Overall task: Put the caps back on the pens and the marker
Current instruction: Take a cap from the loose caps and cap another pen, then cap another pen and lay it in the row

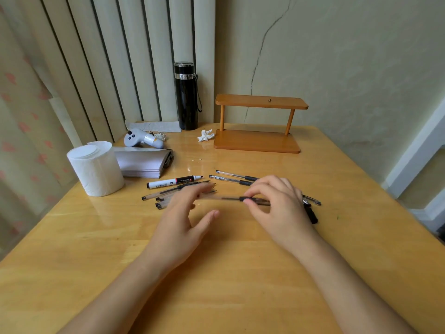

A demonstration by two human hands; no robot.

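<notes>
A wooden table [240, 273] was seen, with a paper roll [96, 168] at the left and a wooden rack [257, 124] at the back. The right hand [277, 208] was closed in a pinch on a clear pen [231, 198], gripped at its black rubber sleeve and held just above the table. The left hand [185, 213] was spread open and held nothing, its fingers near the pen's blurred far end. An uncapped marker [174, 182] lay behind the left hand, beside a bunch of uncapped pens [163, 197] partly hidden by it. 2 more pens [231, 178] lay further back. Dark pieces [311, 213] by the right wrist were judged to be caps, though this could not be told for certain. The pen was judged light, stiff and smooth-barrelled; the rubber sleeve was considered the surest hold, with the cap pressed straight on.
</notes>
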